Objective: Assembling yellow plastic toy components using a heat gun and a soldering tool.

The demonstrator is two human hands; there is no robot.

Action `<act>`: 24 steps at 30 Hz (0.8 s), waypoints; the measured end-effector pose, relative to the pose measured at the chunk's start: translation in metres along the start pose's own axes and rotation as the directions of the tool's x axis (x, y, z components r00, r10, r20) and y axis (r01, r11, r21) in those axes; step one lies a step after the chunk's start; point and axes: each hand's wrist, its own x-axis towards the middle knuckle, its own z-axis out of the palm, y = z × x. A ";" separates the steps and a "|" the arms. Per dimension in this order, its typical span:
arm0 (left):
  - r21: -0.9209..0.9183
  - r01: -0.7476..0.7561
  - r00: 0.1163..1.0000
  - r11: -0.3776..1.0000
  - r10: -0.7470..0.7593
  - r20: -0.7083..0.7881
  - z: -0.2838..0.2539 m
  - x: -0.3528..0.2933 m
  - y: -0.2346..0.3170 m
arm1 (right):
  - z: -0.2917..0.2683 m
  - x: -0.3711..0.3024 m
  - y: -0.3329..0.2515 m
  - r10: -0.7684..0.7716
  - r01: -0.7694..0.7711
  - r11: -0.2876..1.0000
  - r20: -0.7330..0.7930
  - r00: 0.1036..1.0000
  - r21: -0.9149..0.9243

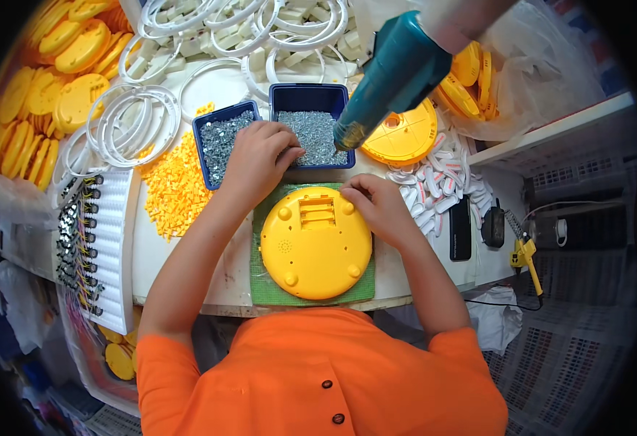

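Observation:
A round yellow plastic housing [315, 251], with an uncovered battery compartment and several round feet, lies on a green mat [264, 291] in front of me. Over the gap between two blue bins, my left hand [264, 154] reaches with curled fingers, thumb and fingertips close together; anything between them is too small to make out. Small metal screws fill the right bin [310, 161], and larger-looking metal pieces lie in the left bin [208, 151]. At the housing's upper right edge rests my right hand [378, 206], its fingers bent into a pinch with their contents hidden.
A teal power screwdriver [387, 73] hangs above the right bin. Small yellow parts [169, 196] are heaped at left, beside a white ribbed tray [119, 247] with wired components. White parts [438, 185], a black phone [460, 231] and a yellow hot-glue gun [524, 254] are at right. White rings [140, 127] lie behind.

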 end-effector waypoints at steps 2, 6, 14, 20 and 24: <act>-0.033 0.008 1.000 0.999 -0.008 0.007 -0.008 -0.007 0.012 | -0.002 0.003 -0.005 0.025 -0.024 0.999 0.023 0.999 -0.033; -0.310 0.371 0.928 0.875 -0.338 0.157 -0.021 -0.033 0.032 | -0.006 0.007 -0.007 0.038 -0.031 0.995 0.076 0.996 -0.091; -0.272 0.559 0.809 0.784 -0.442 0.389 -0.029 -0.054 0.036 | -0.017 -0.004 -0.016 -0.198 0.209 0.973 0.112 0.974 -0.096; -0.196 0.292 0.926 0.936 -0.225 0.305 -0.032 -0.061 0.035 | -0.015 0.033 -0.020 -0.248 0.254 0.951 0.057 0.967 -0.176; -0.129 0.143 0.964 0.981 -0.108 0.244 -0.033 -0.077 0.033 | 0.013 0.076 -0.008 -0.588 0.529 0.794 -0.155 0.794 -0.300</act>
